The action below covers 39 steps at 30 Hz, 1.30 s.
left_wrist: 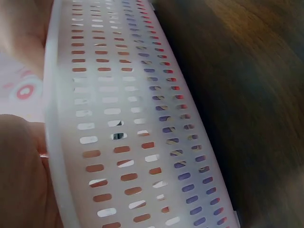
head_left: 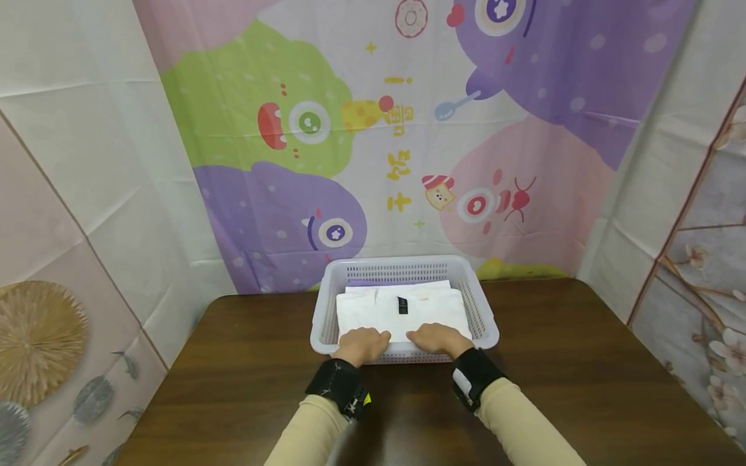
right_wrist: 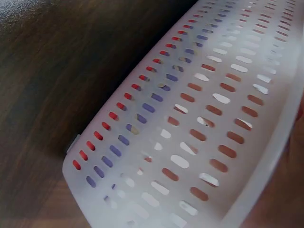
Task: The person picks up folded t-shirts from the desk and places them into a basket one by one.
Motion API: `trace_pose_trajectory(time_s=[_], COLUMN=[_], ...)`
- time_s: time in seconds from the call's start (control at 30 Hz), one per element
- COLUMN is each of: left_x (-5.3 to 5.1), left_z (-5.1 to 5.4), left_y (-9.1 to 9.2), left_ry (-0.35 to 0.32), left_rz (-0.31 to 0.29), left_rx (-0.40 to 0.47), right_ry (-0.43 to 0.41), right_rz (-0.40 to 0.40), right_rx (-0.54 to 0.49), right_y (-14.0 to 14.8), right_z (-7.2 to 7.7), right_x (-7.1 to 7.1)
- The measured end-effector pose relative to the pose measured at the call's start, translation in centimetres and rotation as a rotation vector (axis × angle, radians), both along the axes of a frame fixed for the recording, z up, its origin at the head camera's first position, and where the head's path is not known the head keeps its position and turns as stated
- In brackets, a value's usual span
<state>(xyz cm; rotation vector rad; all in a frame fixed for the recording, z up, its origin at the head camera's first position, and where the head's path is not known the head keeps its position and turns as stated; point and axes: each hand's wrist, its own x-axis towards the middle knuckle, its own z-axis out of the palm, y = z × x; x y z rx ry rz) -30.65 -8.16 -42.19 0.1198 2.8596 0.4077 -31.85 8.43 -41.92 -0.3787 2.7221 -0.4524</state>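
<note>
A white plastic basket (head_left: 319, 323) with slotted walls stands on the table, holding a white folded cloth garment (head_left: 367, 310) with a black tag (head_left: 403, 305) near its middle. Side by side at the garment's front edge, my left hand (head_left: 360, 346) and right hand (head_left: 438, 340) grip it with curled fingers, thumbs pointing toward each other. Both reach over the front rim. In the wrist views, skin shows through the slots of the near wall (left_wrist: 109, 109), so fingers are inside. The fingertips are hidden. Purple and red things show through the lower slots.
The dark brown wooden table (head_left: 250, 362) extends around the basket. Right behind it hangs a printed cartoon curtain (head_left: 402, 246), with pale fabric walls at both sides. Black straps (head_left: 337, 382) are on both wrists.
</note>
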Motion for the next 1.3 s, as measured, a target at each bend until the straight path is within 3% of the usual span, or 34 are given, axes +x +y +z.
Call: trace_pose_trajectory(time_s=[0.2, 0.33, 0.43, 0.5, 0.6, 0.7, 0.77, 0.87, 0.93, 1.0, 1.03, 1.1, 1.17, 1.3], left_x=[-0.2, -0.4, -0.6, -0.7, -1.1, -1.6, -1.8, -2.0, -2.0, -2.0, -2.0, -2.0, -1.9, -1.1], left_z=[-0.3, -0.3, -0.3, -0.3, -0.3, -0.2, -0.1, -0.2, -0.4, -0.5, -0.5, -0.6, -0.5, 0.0], left_y=[0.6, 0.5, -0.1, -0.7, -1.8, -2.8, -3.3, -3.5, -3.5, -3.4, -3.4, -3.4, -3.6, -3.8], left_ry=[0.019, 0.034, 0.063, 0.100, 0.137, 0.126, 0.093, 0.038, 0.011, 0.001, 0.001, 0.011, 0.027, 0.111], left_rz=[0.013, 0.016, 0.026, 0.003, 0.032, 0.089, 0.123, 0.125, 0.119, 0.112, 0.111, 0.109, 0.095, 0.041], left_rx=[-0.040, -0.028, 0.023, 0.025, 0.047, 0.057, 0.069, 0.066, 0.060, 0.053, 0.052, 0.056, 0.067, 0.110], right_ry=[0.011, 0.036, 0.090, 0.140, 0.173, 0.121, 0.056, -0.024, -0.006, 0.005, 0.016, 0.041, 0.048, 0.166], right_rz=[0.001, -0.006, -0.037, -0.068, -0.110, -0.124, -0.129, -0.128, -0.088, -0.074, -0.071, -0.083, -0.120, -0.101], right_rx=[0.037, -0.020, -0.089, -0.103, -0.065, -0.015, -0.007, 0.011, 0.016, 0.017, 0.013, -0.010, -0.034, -0.068], right_y=[0.1, 0.6, 1.5, 2.3, 3.6, 4.6, 5.1, 6.4, 8.0, 8.7, 8.8, 8.4, 7.1, 6.2], right_z=[-0.3, -0.2, -0.2, -0.1, -0.2, -0.5, -1.3, -4.2, -7.7, -9.2, -9.2, -7.9, -4.5, -0.7], right_x=[-0.6, -0.8, -0.9, -1.1, -1.7, -2.6, -3.5, -6.1, -8.6, -9.6, -9.6, -8.4, -5.8, -2.2])
